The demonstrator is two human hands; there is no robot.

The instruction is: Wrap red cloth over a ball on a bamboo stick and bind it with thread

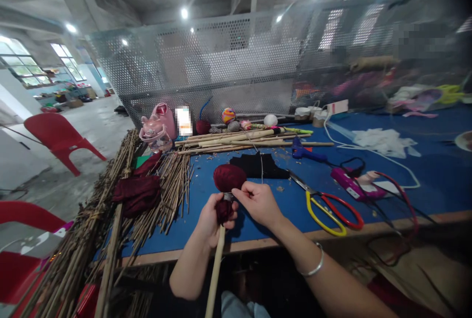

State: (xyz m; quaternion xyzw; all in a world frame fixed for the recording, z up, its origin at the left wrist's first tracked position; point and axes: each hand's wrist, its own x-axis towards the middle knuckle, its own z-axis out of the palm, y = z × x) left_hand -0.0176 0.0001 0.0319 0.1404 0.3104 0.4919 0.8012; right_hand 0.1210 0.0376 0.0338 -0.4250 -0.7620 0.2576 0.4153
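Observation:
A dark red cloth-covered ball tops a pale wooden stick, its loose cloth gathered below into a neck. My left hand wraps round the gathered cloth and the top of the stick. At the neck is a grey band of thread, where my right hand pinches with thumb and forefinger. A thin cord runs across the black cloth and disappears behind my right hand. Scissors with one yellow and one red handle lie open to the right.
Bundled thin sticks and dark red cloth lie at left. Pale sticks, small balls and a pink container line the back. A blue glue gun, purple power strip and cables occupy the right. Perforated metal panels stand behind.

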